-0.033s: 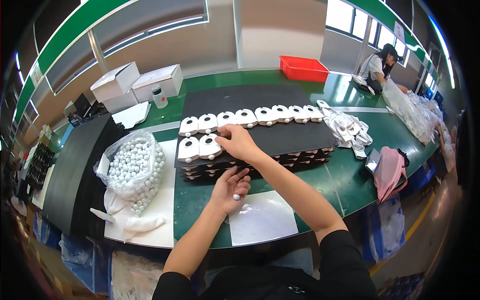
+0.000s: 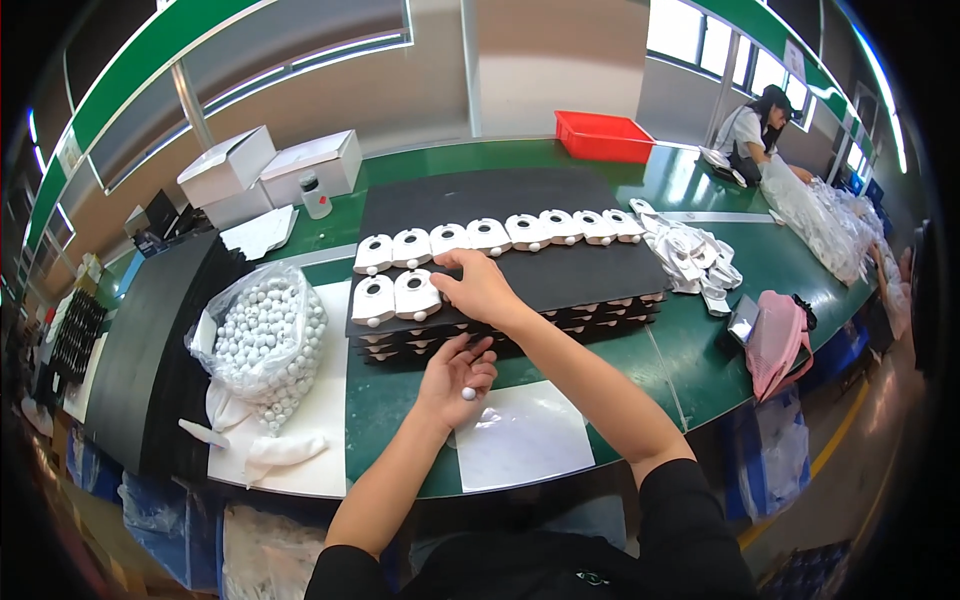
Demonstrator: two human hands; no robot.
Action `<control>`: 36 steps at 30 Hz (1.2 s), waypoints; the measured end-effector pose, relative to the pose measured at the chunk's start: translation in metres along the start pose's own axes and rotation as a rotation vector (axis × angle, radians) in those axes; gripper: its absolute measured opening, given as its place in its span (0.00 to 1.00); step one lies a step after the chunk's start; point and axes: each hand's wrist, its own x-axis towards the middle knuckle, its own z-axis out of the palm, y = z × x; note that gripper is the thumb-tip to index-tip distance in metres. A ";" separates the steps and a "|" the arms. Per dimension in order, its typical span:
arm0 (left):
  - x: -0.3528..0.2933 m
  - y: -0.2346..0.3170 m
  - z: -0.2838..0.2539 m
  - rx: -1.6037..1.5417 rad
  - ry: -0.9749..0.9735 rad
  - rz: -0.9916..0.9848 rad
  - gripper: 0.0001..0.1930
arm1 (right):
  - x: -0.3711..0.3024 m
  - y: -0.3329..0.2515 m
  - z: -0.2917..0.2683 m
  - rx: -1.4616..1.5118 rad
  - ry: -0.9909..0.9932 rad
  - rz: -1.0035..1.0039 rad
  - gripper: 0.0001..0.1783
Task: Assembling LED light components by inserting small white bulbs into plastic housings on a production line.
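My left hand (image 2: 453, 385) is palm up in front of the foam stack, fingers half curled, with a small white ball (image 2: 468, 394) resting in it. My right hand (image 2: 478, 285) reaches over the black foam sheet (image 2: 590, 268), thumb and fingertips at the right edge of a white plastic piece (image 2: 416, 294). This piece is flat, with a dark round hole and a white ball at its front end. To its left sits a matching white piece (image 2: 373, 300). Behind them runs a row of similar pieces (image 2: 487, 235). The exact fingertip contact is partly hidden.
On the left is a clear bag of white balls (image 2: 262, 330) beside a stack of black sheets (image 2: 150, 350). Loose white pieces (image 2: 690, 250) lie at the right, near a pink bag (image 2: 778, 345). A red bin (image 2: 603, 137) stands behind; a person (image 2: 750, 135) works far right.
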 end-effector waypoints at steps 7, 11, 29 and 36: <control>-0.001 0.001 -0.009 -0.118 -0.004 0.059 0.14 | -0.033 0.012 -0.089 -0.048 0.368 -0.331 0.14; 0.002 -0.004 -0.002 -0.044 -0.062 0.095 0.15 | -0.051 0.071 -0.189 -0.130 0.857 -0.252 0.17; -0.001 -0.013 0.002 0.386 -0.174 0.131 0.16 | -0.114 0.148 -0.268 -1.083 0.574 0.287 0.11; -0.004 -0.019 0.004 0.463 -0.030 0.185 0.12 | -0.151 0.086 -0.241 -0.664 0.786 0.020 0.05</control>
